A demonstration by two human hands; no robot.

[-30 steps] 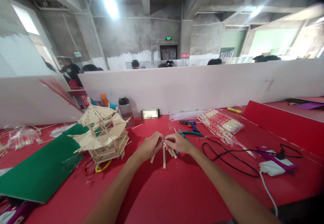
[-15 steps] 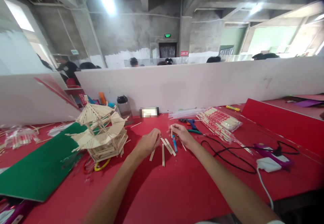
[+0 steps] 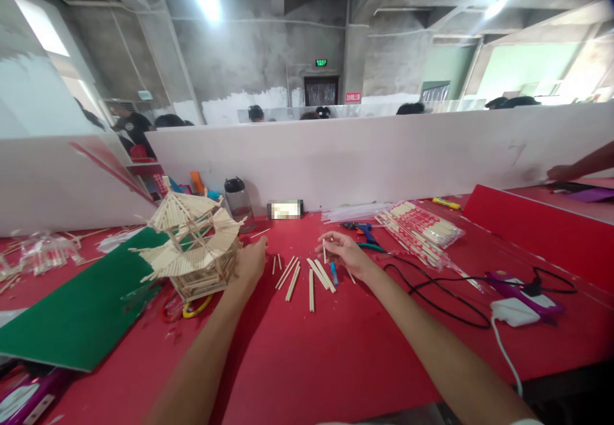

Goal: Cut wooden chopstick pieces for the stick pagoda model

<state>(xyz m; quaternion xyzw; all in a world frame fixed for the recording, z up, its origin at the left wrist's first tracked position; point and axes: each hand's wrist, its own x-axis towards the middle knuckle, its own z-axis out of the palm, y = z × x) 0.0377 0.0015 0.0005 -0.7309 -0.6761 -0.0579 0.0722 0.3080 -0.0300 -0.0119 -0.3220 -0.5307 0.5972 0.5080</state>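
My right hand pinches a short wooden stick upright between thumb and fingers, just above the red table. My left hand is at the right side of a pagoda model built of wooden sticks. Its fingers are mostly hidden, and I cannot tell whether it touches the model. Between my hands, cut sticks lie fanned out in small groups, with two shorter pieces on the left. A small blue piece lies beside the right-hand group.
Right of my right hand are a glue gun, bagged sticks, a black cable and a power strip. A green board lies left; a bottle stands behind the model. Another person's hand shows far right.
My left hand has moved left from the loose sticks to the model's side, uncovering more sticks. My right hand still holds its stick. Another person's arm has appeared at the far right.
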